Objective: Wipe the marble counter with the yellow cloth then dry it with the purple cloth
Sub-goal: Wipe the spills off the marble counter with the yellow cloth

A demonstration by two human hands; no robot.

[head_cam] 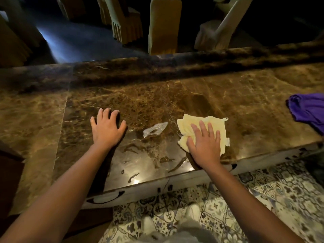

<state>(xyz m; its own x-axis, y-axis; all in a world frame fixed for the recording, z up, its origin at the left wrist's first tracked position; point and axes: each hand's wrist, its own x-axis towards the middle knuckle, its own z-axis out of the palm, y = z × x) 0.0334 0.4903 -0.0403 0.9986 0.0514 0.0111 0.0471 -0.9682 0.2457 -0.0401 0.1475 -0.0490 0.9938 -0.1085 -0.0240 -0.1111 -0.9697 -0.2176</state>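
Note:
The brown marble counter (245,106) runs across the view. My right hand (205,141) lies flat on the pale yellow cloth (187,124), pressing it to the counter near the front edge, fingers spread. My left hand (107,127) rests palm down on the bare marble to the left, holding nothing. Between the hands sits a small foamy wet patch (155,128), and wet streaks (177,164) shine nearer the front edge. The purple cloth (308,109) lies crumpled on the counter at the far right, partly cut off by the frame.
A raised marble ledge (175,65) borders the counter's far side. Beyond it stand several cloth-covered chairs (164,27) in a dark room. Patterned floor tiles (263,199) lie below the counter's front edge. A dark wooden surface (10,181) sits at the lower left.

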